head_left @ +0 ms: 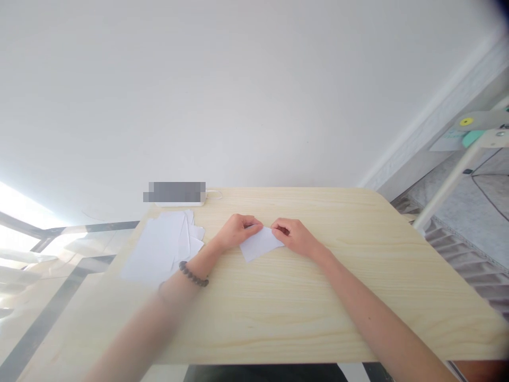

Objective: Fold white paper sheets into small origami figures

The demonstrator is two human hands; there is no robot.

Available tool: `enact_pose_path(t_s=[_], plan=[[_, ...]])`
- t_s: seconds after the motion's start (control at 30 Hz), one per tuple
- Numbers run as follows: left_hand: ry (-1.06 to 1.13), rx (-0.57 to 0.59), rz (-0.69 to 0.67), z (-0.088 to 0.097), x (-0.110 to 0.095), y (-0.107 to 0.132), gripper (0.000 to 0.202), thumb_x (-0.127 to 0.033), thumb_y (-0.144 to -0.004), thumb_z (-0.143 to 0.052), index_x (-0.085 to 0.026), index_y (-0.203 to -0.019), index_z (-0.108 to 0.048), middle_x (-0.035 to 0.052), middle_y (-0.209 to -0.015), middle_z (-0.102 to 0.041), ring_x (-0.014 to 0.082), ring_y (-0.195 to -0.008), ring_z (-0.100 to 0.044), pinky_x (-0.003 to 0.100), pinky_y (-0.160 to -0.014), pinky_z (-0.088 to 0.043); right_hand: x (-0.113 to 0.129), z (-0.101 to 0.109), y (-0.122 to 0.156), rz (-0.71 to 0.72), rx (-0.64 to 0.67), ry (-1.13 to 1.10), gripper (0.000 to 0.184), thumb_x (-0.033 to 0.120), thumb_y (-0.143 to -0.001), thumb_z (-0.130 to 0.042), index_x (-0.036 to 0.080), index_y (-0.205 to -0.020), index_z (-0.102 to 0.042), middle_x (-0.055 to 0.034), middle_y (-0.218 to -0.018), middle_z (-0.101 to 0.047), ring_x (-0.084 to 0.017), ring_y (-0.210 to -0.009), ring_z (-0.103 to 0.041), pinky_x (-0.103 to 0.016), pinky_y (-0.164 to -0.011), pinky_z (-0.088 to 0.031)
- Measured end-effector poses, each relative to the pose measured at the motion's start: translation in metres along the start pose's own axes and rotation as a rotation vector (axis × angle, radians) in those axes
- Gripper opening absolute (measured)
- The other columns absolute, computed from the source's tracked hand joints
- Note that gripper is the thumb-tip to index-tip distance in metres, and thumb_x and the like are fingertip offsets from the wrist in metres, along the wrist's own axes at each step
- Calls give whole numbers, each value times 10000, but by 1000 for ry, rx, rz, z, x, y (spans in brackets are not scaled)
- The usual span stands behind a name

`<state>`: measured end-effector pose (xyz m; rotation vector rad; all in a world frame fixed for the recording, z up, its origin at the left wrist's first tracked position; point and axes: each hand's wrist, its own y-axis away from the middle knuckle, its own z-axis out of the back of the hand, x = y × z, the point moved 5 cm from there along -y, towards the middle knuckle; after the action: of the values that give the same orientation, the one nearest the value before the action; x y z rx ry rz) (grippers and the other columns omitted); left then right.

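Note:
A folded white sheet of paper lies on a light wooden table, near its far middle. My left hand has its fingers curled and pinches the paper's far left corner. My right hand is closed too, pinching the paper's far right edge. Both hands rest on the table with the paper between them. A dark bead bracelet sits on my left wrist.
A loose pile of several white sheets lies to the left of my left hand. A white flat device with a cable sits at the table's far edge. A white wall is behind; a metal stand leg is at right.

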<state>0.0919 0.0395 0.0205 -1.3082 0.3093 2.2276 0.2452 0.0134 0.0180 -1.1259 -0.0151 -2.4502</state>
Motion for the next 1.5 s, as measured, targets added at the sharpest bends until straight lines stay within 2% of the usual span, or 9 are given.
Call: enact_pose_path(t_s=[0.23, 0.4, 0.5, 0.6, 0.93, 1.17, 1.5], plan=[[32, 8, 21, 2, -1, 0, 296, -381, -765, -460, -137, -682, -606, 2, -658, -578, 107, -591, -479, 206, -522, -354, -8, 6, 2, -49, 99, -43, 123, 177, -731, -412, 172, -636, -490, 39, -569, -448, -75, -508, -366, -203, -474, -279], [27, 1, 60, 4, 1, 0, 301, -393, -758, -467, -140, -706, -621, 6, -653, -588, 108, -564, -484, 208, -485, -344, -4, 3, 3, -52, 86, -66, 180, 231, -779, -396, 172, -635, -485, 36, -562, -423, -80, -509, -354, -212, -482, -277], [16, 22, 31, 0, 1, -1, 272, -367, -759, -477, -145, -731, -631, 9, -698, -603, 113, -613, -513, 208, -528, -371, -1, -1, 2, -52, 53, -17, 240, 292, -811, -382, 172, -643, -504, 28, -576, -452, -84, -523, -370, -214, -491, -280], [-1, 27, 13, -4, 3, -2, 254, -352, -758, -485, -150, -767, -640, 14, -749, -615, 122, -666, -535, 212, -574, -392, 1, -3, 1, -53, 15, 40, 218, 289, -805, -404, 175, -666, -528, 28, -581, -475, -82, -524, -374, -214, -501, -282], [-25, 35, -10, -1, 6, -3, 316, -385, -781, -447, -137, -649, -591, -21, -639, -552, 100, -594, -483, 234, -624, -404, -7, 2, 1, -84, 87, -96, 218, 307, -806, -407, 167, -683, -521, 26, -607, -442, -79, -552, -353, -207, -497, -272], [17, 96, -8, -3, 4, 0, 262, -345, -786, -458, -132, -764, -611, 14, -740, -576, 111, -652, -514, 211, -570, -388, -3, 1, 2, -69, 87, -72, 211, 289, -804, -413, 164, -670, -518, 25, -611, -460, -78, -558, -369, -207, -507, -279], [28, 29, -6, -4, 2, -1, 234, -327, -771, -474, -131, -729, -595, 12, -711, -583, 101, -624, -495, 200, -558, -379, -5, -5, 2, -40, 44, -19, 217, 296, -814, -400, 173, -714, -548, 19, -615, -491, -82, -549, -381, -211, -516, -302]])
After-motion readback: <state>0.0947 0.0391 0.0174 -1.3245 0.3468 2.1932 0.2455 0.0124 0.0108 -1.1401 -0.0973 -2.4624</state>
